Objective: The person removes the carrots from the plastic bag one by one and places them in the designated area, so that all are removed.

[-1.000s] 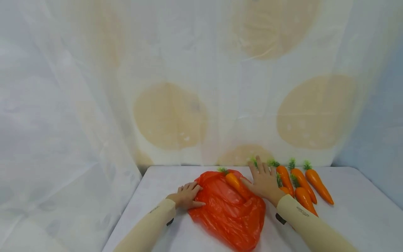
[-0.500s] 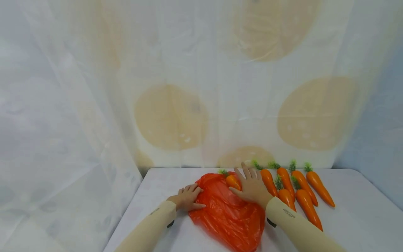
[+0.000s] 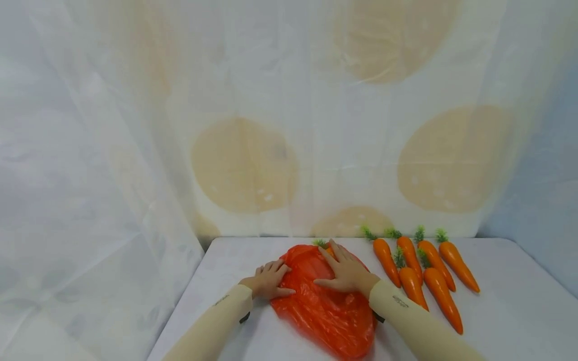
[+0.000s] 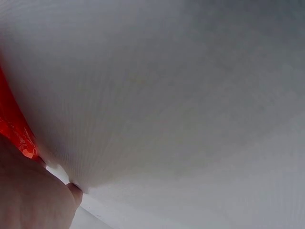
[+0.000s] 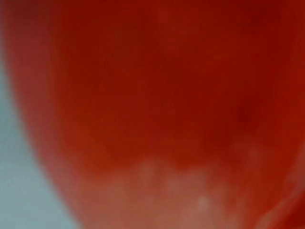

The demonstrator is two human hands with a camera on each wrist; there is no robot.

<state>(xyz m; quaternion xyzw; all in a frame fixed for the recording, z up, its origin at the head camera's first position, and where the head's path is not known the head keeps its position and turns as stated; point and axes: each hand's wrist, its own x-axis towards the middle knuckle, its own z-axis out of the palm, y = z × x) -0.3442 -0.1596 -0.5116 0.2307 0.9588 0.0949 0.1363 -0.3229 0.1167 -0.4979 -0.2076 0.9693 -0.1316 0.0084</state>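
Note:
A crumpled red plastic bag (image 3: 325,321) lies on the white table. My left hand (image 3: 270,282) rests at its left edge, thumb and fingers spread against the plastic. The left wrist view shows the back of this hand beside a strip of red bag (image 4: 14,121). Over the upper part of the bag lies my right hand (image 3: 345,275), fingers spread and straight. Beneath it is a carrot (image 3: 330,251), mostly hidden, with its green top showing past the fingertips. Red plastic (image 5: 167,95) fills most of the right wrist view, blurred.
Several more orange carrots (image 3: 411,286) with leafy green tops lie to the right of my right forearm, tips toward me. A pale curtain (image 3: 311,150) with tan circles hangs behind the table's (image 3: 510,301) back edge.
My right hand has moved left from the right side of the bag onto the carrot, now covering most of it. My left hand has stayed at the bag's left edge.

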